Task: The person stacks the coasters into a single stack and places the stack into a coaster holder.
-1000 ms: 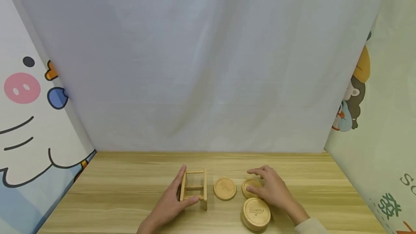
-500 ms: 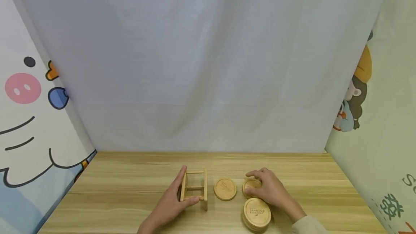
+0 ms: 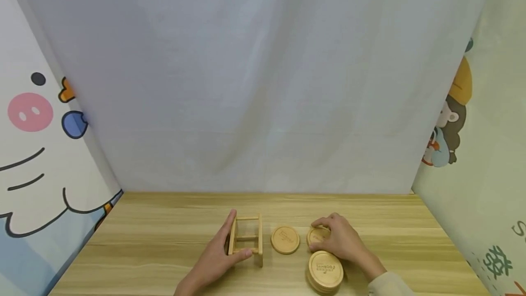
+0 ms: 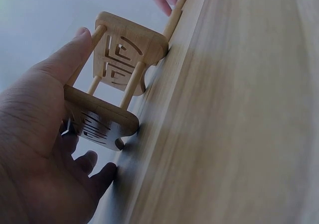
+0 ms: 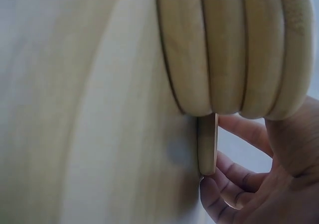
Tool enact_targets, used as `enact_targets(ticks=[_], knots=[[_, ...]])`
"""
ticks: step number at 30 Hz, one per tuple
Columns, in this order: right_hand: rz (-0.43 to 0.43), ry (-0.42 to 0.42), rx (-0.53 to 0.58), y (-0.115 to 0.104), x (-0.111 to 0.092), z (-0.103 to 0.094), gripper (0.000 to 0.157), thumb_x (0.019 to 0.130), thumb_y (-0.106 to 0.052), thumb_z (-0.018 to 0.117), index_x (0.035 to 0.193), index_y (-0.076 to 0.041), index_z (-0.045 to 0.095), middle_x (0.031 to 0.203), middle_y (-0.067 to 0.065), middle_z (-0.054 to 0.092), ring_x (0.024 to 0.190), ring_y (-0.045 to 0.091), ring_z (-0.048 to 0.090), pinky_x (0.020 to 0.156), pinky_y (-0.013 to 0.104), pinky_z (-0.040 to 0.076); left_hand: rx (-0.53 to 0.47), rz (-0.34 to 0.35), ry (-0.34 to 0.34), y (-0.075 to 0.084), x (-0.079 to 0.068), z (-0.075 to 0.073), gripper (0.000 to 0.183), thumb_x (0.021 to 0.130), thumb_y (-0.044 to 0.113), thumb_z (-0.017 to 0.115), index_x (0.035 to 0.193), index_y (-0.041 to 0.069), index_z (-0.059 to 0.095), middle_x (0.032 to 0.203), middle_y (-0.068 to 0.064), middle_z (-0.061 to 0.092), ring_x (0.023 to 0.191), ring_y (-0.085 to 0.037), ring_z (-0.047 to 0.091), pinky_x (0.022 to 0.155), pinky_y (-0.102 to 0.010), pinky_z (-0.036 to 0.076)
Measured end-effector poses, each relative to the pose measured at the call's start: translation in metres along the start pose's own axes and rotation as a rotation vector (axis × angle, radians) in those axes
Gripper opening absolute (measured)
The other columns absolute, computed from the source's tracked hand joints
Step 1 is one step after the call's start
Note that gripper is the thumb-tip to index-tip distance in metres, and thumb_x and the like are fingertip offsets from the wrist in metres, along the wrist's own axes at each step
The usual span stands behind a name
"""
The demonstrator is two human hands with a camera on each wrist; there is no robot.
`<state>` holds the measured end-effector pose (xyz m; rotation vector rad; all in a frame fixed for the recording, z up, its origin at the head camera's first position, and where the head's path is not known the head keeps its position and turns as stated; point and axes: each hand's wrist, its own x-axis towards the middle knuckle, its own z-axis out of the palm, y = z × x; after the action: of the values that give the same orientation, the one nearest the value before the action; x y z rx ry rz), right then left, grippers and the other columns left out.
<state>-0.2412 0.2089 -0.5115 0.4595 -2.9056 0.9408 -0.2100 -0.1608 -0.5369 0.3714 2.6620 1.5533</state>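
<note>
My left hand [image 3: 213, 257] holds a small wooden coaster rack [image 3: 260, 236], standing on the table, by its left side. The thumb lies over the front rod, and the other fingers are along the left panel. The left wrist view shows cut-out slots in the rack's panels [image 4: 129, 47]. On the right, my right hand [image 3: 347, 241] pinches a round wooden coaster [image 3: 318, 236] that lies flat on the table, thumb at the near edge and fingers at the far edge. The hand partly covers that coaster. In the right wrist view the same coaster [image 5: 207, 149] appears edge-on.
Another wooden coaster [image 3: 285, 240] lies flat between the rack and the right hand. Just in front of the right hand stands a stack of several coasters [image 3: 325, 269]. A pale curtain [image 3: 263, 104] hangs behind the table [image 3: 172, 223], with printed sheets on both sides.
The right hand's fingers and thumb have come down and closed on the coaster's edges. Left hand and rack have stayed in place.
</note>
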Motion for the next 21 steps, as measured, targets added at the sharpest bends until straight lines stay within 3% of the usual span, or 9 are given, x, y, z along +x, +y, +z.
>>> enact_targets(ticks=[15,21], knots=[[0.008,0.031,-0.032,0.0046,0.0005,-0.0010,0.057,0.075,-0.040,0.105,0.122,-0.016,0.084,0.104,0.002,0.063,0.095,0.019,0.057,0.079,0.043,0.056,-0.026,0.016,0.002,-0.0010,0.0001,0.0003,0.117,0.094,0.049,0.089,0.181,0.029,0.013,0.185,-0.010,0.014,0.167,-0.045,0.020,0.131,-0.072,0.019],[0.019,0.026,-0.037,0.0055,0.0001,-0.0009,0.064,0.073,-0.042,0.106,0.126,-0.013,0.083,0.105,0.003,0.062,0.096,0.020,0.056,0.078,0.043,0.055,-0.035,0.018,-0.003,-0.0007,0.0010,0.0004,0.117,0.095,0.048,0.089,0.181,0.027,0.013,0.185,-0.010,0.015,0.168,-0.044,0.019,0.132,-0.071,0.019]])
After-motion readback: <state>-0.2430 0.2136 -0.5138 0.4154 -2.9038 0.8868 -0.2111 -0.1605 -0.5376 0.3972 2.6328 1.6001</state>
